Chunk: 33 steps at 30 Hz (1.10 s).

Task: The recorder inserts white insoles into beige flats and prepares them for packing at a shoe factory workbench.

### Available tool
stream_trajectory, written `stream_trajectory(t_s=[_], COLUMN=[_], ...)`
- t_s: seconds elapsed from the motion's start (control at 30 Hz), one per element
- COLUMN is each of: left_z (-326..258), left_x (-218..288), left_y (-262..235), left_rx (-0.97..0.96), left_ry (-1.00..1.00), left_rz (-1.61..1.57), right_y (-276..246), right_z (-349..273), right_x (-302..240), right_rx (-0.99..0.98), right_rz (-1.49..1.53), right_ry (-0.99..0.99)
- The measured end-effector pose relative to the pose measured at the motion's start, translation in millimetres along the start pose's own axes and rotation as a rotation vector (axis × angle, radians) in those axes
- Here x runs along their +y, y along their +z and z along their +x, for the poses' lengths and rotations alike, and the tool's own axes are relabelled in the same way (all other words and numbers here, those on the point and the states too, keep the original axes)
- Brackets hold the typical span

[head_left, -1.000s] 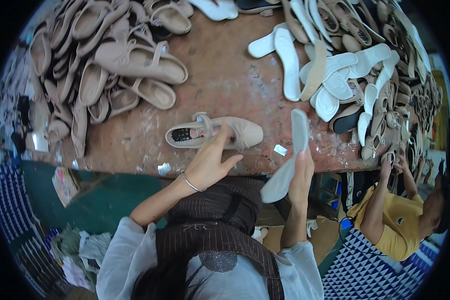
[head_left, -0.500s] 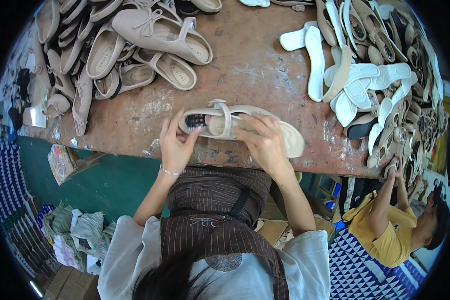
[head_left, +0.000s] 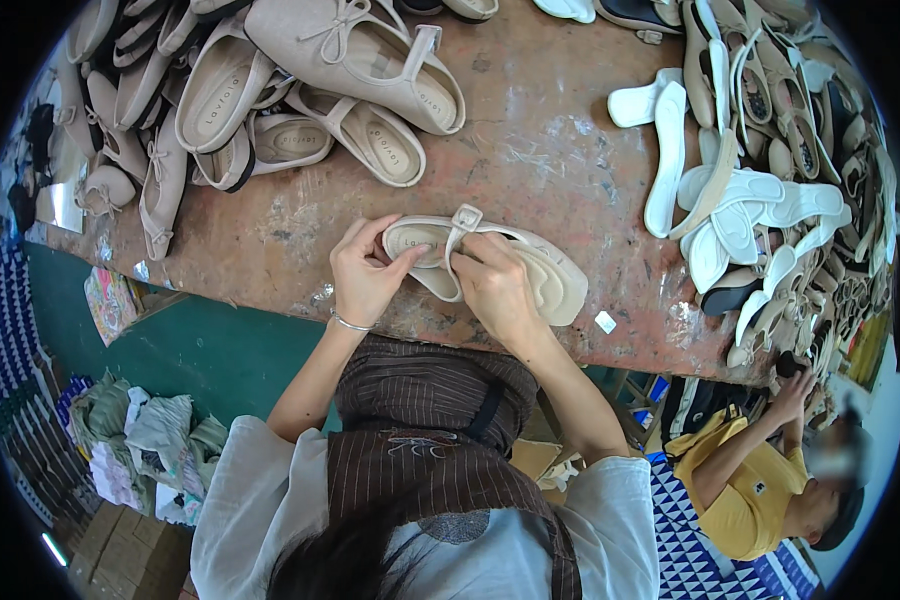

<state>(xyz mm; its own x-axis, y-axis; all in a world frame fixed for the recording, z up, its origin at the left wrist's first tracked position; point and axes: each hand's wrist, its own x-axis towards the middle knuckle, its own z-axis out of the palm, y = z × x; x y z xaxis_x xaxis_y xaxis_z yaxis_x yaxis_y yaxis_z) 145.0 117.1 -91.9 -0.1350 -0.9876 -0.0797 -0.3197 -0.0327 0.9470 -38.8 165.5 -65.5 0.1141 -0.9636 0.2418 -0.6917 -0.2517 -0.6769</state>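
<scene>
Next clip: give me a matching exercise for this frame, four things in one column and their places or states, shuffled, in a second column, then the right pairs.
Things
1. beige strap shoe
2. white insoles
3. silver bracelet
4. pile of beige shoes

Places or states
A. heaped on the table's far left
B. held in both hands at the table's near edge
C. worn on the left wrist
D. spread on the table's right side

Pairs: 1-B, 2-D, 3-C, 4-A. The left hand and right hand both grip the shoe on the brown worktable.
</scene>
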Motion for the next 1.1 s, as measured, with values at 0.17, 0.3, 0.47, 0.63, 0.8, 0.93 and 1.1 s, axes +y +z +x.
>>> stream_trajectory(t_s=[0.17, 0.3, 0.47, 0.63, 0.8, 0.93, 1.1], left_z=[7, 11, 16, 21, -6, -58, -91], left_x=[-3, 0, 1, 2, 21, 48, 63], left_y=[1, -2, -5, -6, -6, 16, 45], left_rx=[-0.017, -0.008, -0.065, -0.070, -0.123, -0.330, -0.262], left_ry=[-0.149, -0.228, -0.102, 0.013, -0.050, 0.121, 0.548], left_rz=[-0.087, -0.116, -0.006, 0.116, 0.306, 0.611, 0.585], right_y=[0, -8, -22, -30, -40, -66, -92], right_z=[-1, 6, 13, -1, -12, 2, -7], right_x=[6, 10, -8, -28, -3, 23, 2], right_rx=[-0.076, -0.327, -0.610, -0.235, -0.082, 0.495, 0.219], right_rz=[-0.110, -0.056, -0.202, -0.404, -0.271, -0.737, 0.020], right_ry=[-0.150, -0.291, -0.059, 0.021, 0.119, 0.388, 0.477])
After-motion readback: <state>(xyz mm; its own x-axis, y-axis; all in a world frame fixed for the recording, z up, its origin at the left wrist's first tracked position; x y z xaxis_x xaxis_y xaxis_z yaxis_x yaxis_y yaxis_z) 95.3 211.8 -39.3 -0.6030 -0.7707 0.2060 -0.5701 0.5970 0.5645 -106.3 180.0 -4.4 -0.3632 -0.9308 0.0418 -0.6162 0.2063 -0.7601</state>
